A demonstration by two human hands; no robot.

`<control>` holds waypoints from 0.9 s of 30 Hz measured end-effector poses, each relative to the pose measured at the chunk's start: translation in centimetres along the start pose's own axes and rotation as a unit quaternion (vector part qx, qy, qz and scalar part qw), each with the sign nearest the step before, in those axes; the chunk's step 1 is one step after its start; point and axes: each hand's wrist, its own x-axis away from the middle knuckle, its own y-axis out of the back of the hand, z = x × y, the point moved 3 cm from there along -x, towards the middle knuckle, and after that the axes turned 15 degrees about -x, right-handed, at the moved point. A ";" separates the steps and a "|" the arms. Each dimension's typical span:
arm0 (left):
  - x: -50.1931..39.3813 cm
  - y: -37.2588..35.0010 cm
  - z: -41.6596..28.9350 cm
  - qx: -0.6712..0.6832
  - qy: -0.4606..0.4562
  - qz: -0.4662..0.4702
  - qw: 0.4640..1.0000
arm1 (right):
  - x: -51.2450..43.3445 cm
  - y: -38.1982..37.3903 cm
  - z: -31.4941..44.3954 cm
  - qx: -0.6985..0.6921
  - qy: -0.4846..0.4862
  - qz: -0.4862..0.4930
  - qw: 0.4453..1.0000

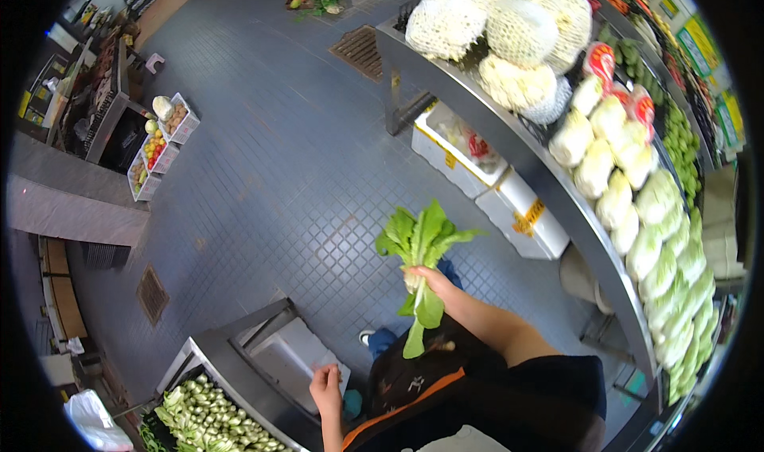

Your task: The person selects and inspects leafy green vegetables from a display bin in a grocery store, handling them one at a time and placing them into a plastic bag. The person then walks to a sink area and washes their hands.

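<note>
My right hand [428, 280] grips a bunch of leafy greens [421, 234] around its pale stems, held out in front of my dark apron [397, 386] with its orange trim. Most leaves fan out above the fist, while a few long ones hang below it. Lower down, my left hand [326, 383] has its fingers curled in, and no object shows in it. It is beside a metal stand whose tray holds rows of small green-and-white leafy vegetables [215, 416].
A curved metal-edged stall [561, 183] at right bears netted cauliflowers [519, 31] and napa cabbages [615, 195]. White foam boxes [519, 213] stand beneath it. Crates of produce [170, 121] sit on the tiled floor [286, 171] at left, near a pillar [77, 207].
</note>
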 end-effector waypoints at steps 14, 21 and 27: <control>-0.4 -17.0 2.4 -0.198 0.198 0.128 0.951 | -29.2 11.8 41.2 -0.246 0.372 -0.135 0.885; 0.9 -19.9 5.3 -0.139 0.276 0.053 0.950 | -28.0 16.1 34.7 -0.129 0.212 -0.187 0.951; 0.3 -18.2 1.6 -0.110 0.204 0.023 0.972 | -21.0 21.9 24.7 0.127 0.015 -0.218 0.968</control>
